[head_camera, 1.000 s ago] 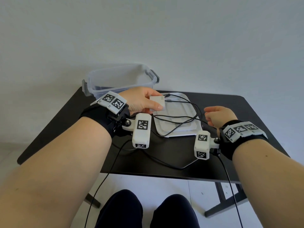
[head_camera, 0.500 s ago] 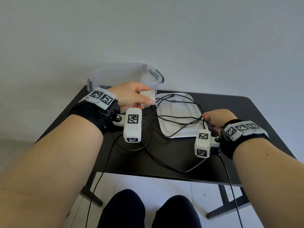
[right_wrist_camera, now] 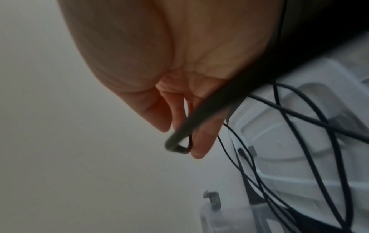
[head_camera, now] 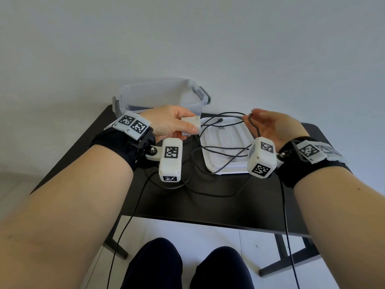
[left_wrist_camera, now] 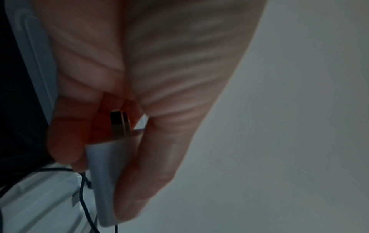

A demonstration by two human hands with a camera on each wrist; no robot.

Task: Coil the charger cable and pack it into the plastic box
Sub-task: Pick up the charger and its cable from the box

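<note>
The left hand pinches a flat white charger block between thumb and curled fingers; from the wrist camera its two metal prongs point back into the palm. The right hand is raised palm-up, its fingers loosely curled, and a bend of the thin black charger cable is hooked over the fingertips, looped tight there. From that bend the cable drops past the palm and sprawls in several loose, crossing loops over a white lid that lies flat on the black table. One free end with a small dark plug rests on the lid's far part. More slack curves off the lid onto the table, near its front edge. The clear plastic box, grey clips on its ends, stands open at the table's far left, just behind the left hand.
</note>
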